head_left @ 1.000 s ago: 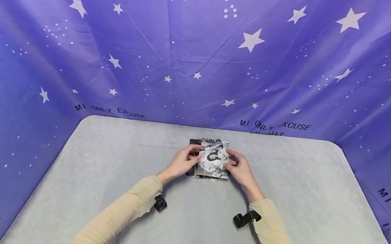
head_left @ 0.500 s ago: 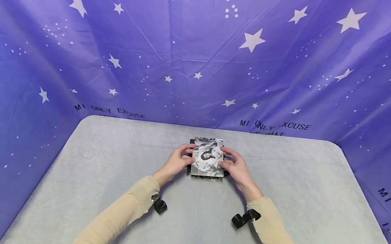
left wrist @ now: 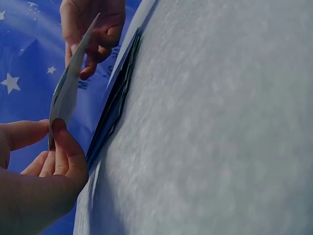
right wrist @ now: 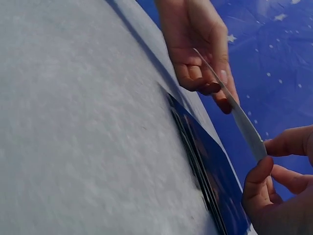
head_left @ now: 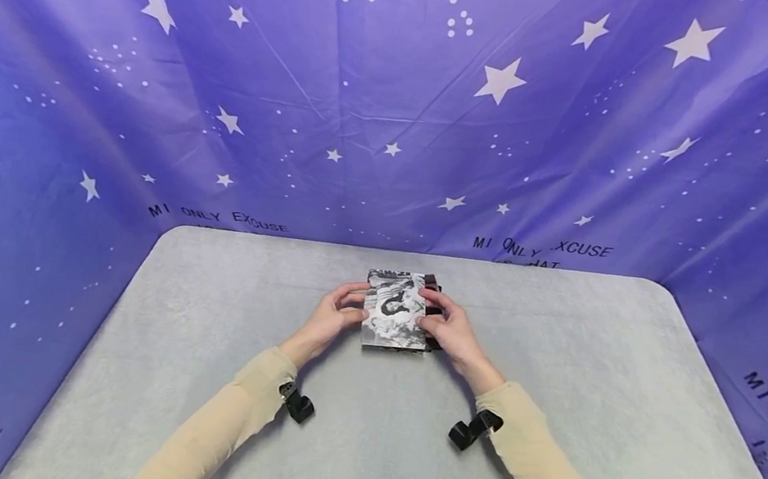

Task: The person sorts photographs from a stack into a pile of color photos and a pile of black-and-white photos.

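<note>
A black-and-white photo print (head_left: 394, 311) is held flat between both hands near the far side of the table. My left hand (head_left: 327, 322) pinches its left edge between thumb and fingers. At the opposite edge, my right hand (head_left: 455, 337) pinches it the same way. Seen edge-on in the left wrist view, the thin print (left wrist: 63, 98) bows slightly and is raised over a stack of prints (left wrist: 115, 105). That stack lies on the table, its layers fanned unevenly. In the head view, only dark margins of the stack (head_left: 431, 280) peek out at the right.
A pale grey cloth covers the table (head_left: 367, 452), whose far edge lies just beyond the stack. Behind and at both sides hangs a purple curtain (head_left: 376, 89) with white stars and lettering. Black camera mounts (head_left: 297, 403) sit on both wrists.
Both hands have shifted left with the black-and-white print. The dark stack underneath, first showing at the print's left, now shows at its right.
</note>
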The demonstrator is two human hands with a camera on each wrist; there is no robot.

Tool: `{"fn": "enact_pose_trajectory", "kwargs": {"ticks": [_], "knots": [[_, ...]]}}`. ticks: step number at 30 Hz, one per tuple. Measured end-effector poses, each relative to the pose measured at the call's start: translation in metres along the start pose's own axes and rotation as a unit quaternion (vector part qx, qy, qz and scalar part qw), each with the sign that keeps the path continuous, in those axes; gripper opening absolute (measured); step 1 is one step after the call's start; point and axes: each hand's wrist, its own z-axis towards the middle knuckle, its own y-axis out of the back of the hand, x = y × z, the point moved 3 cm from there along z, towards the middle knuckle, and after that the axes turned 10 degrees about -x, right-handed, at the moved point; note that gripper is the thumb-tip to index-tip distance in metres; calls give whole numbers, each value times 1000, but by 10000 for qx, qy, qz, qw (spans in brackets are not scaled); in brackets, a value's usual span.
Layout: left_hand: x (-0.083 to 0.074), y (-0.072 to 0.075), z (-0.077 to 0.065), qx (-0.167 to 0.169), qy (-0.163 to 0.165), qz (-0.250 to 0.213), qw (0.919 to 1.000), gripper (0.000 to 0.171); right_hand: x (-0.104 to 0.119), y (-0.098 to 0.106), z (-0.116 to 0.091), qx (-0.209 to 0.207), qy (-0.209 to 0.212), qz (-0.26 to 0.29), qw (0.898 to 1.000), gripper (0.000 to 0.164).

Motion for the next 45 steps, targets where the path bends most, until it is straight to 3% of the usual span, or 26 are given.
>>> {"fn": "enact_pose_trajectory", "kwargs": {"ticks": [11, 23, 33, 45], "knots": [[-3, 25, -5, 19, 203, -442, 9988, 59, 10, -26, -2, -54, 339, -468, 9983, 52], [-4, 70, -17, 271, 334, -402, 9983, 60, 7, -58, -2, 218, 501, -1080, 9926, 53], [-7, 102, -20, 338, 292, -175, 9988, 59, 5, -85, -3, 511, 802, -1499, 9841, 52], [-9, 133, -19, 681, 268, 245, 9970, 60, -5, -111, -4, 587, 621, -1458, 9856, 53]]}}
